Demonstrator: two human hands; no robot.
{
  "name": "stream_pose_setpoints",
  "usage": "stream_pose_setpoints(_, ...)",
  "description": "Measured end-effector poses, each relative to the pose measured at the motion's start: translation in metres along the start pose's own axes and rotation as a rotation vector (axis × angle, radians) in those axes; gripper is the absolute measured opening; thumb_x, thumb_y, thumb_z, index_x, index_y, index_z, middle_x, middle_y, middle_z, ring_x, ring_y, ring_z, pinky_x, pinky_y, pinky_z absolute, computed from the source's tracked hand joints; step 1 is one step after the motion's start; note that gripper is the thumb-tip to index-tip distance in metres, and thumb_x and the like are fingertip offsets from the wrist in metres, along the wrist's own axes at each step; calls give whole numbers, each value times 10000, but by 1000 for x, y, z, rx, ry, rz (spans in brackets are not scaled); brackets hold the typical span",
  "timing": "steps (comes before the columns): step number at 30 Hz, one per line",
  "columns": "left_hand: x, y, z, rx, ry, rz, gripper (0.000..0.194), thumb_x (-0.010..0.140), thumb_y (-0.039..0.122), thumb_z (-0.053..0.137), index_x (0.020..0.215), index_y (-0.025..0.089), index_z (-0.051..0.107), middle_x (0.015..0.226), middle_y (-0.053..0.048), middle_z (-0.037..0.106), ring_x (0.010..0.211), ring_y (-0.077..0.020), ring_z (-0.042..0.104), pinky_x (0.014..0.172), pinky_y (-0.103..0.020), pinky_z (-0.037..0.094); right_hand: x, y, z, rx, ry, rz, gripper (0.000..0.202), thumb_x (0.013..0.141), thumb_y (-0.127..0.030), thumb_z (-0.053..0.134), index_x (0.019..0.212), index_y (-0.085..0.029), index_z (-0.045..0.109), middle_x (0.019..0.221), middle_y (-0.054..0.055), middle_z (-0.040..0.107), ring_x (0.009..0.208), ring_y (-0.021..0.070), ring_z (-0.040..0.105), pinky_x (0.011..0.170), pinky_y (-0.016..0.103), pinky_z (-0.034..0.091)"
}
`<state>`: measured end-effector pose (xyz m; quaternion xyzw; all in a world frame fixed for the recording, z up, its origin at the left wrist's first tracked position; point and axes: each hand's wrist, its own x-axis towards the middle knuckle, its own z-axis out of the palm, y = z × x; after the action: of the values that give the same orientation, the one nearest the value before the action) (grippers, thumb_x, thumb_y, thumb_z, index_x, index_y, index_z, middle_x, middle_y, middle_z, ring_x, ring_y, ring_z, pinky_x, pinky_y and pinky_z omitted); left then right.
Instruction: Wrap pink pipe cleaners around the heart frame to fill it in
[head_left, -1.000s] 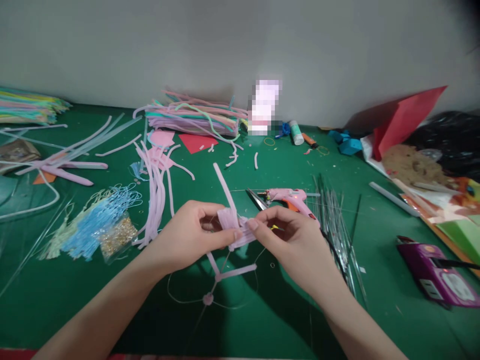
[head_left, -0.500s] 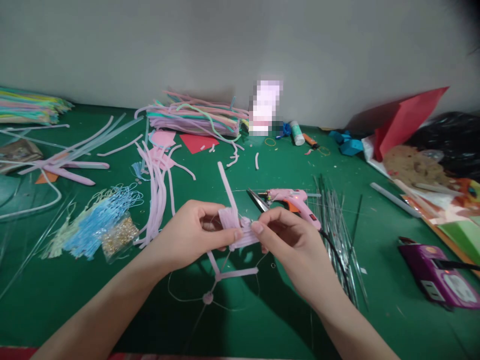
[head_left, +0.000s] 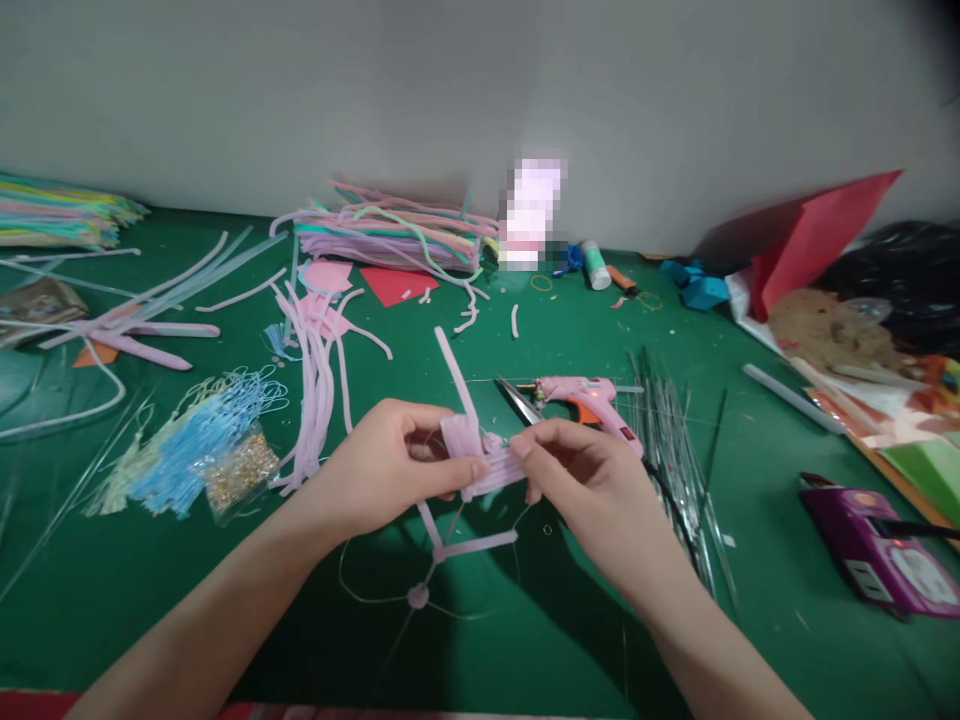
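Between both hands, above the table, is a pink pipe-cleaner piece (head_left: 498, 477) with rows laid side by side and one long end (head_left: 454, 370) sticking up. My left hand (head_left: 397, 455) pinches its left part between thumb and fingers. At its right end, my right hand (head_left: 574, 470) closes thumb and fingertips on it. Below hangs a thin wire frame with pink branches (head_left: 476, 545) and a small pink disc (head_left: 418, 597); how it joins the held piece is hidden. Just beyond my right hand lie a pink glue gun (head_left: 592, 395) and scissors (head_left: 519, 402).
Pink pipe cleaners (head_left: 315, 410), blue tassels (head_left: 176, 465) and a bag of gold beads (head_left: 240, 475) lie to the left. A pipe-cleaner bundle (head_left: 390, 245) is at the back. Thin metal wires (head_left: 675, 450) and a purple device (head_left: 881, 550) are on the right.
Both hands keep their grip on the pink piece. My right hand has shifted very slightly to the right; the whole view has barely moved.
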<state>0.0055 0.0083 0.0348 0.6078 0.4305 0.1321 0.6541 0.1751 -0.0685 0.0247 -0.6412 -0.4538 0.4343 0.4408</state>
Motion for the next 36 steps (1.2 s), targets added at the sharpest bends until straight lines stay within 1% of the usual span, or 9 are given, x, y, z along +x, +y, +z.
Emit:
stream_pose_setpoints(4, 0, 1, 1, -36, -3, -10, 70, 663, 196, 750, 696, 162, 699, 660, 12, 670, 630, -118, 604, 576, -183, 463, 1, 1, 1, 43, -18, 7, 185, 782, -358, 634, 667, -216, 605, 593, -14, 570, 517, 127, 518, 513, 269, 462)
stream_pose_setpoints(11, -1, 0, -1, -21, -10, -27, 91, 683, 219, 746, 722, 152, 698, 669, 7, 660, 626, -103, 584, 584, -176, 452, 2, 10, 0, 166, -82, 90, 205, 800, -408, 650, 727, -216, 634, 662, 3, 617, 567, 134, 563, 539, 275, 489)
stream_pose_setpoints(15, 0, 0, -2, -6, -26, -29, 111, 700, 242, 743, 721, 145, 693, 634, 11, 642, 600, -95, 574, 564, -168, 449, 1, 8, 0, 154, -73, 70, 202, 791, -403, 664, 729, -212, 640, 671, 5, 625, 568, 132, 566, 541, 273, 491)
stream_pose_setpoints(20, 1, 0, -3, -104, -63, -15, 82, 677, 183, 758, 705, 139, 696, 620, 18, 646, 564, -84, 570, 541, -156, 476, 2, 6, -2, 134, -58, 50, 210, 767, -412, 695, 725, -210, 657, 678, 7, 639, 580, 133, 576, 558, 268, 507)
stream_pose_setpoints(22, 3, 0, -2, -131, -60, -1, 68, 682, 174, 753, 702, 139, 698, 616, 21, 647, 552, -79, 570, 529, -149, 480, 3, 7, -3, 171, -73, 80, 240, 777, -445, 680, 737, -209, 671, 703, 17, 658, 585, 136, 589, 563, 265, 520)
stream_pose_setpoints(26, 3, -1, -1, -134, -51, -10, 59, 691, 169, 747, 725, 139, 710, 623, 19, 657, 551, -74, 572, 521, -138, 482, 4, 13, -3, 267, -71, 135, 342, 835, -512, 582, 719, -203, 672, 725, 35, 664, 623, 149, 610, 573, 260, 537)
stream_pose_setpoints(28, 3, -1, 0, -127, -47, -14, 63, 693, 177, 749, 718, 138, 707, 614, 19, 655, 553, -77, 576, 524, -140, 486, 4, 15, -2, 264, -60, 135, 327, 835, -490, 586, 700, -202, 658, 685, 26, 643, 614, 145, 598, 553, 248, 524)
stream_pose_setpoints(32, 4, -3, 0, -97, -33, -5, 75, 685, 181, 755, 694, 137, 696, 601, 23, 646, 542, -77, 572, 519, -140, 479, 4, 14, 3, 201, -31, 107, 230, 783, -395, 646, 663, -200, 629, 603, -4, 597, 547, 127, 551, 512, 239, 479)
stream_pose_setpoints(36, 5, -6, 0, -71, -20, -1, 72, 696, 186, 743, 697, 138, 689, 607, 22, 646, 552, -78, 579, 529, -141, 477, 7, 15, 7, 198, 26, 39, 131, 745, -281, 648, 644, -202, 621, 602, -20, 580, 512, 108, 514, 505, 234, 449)
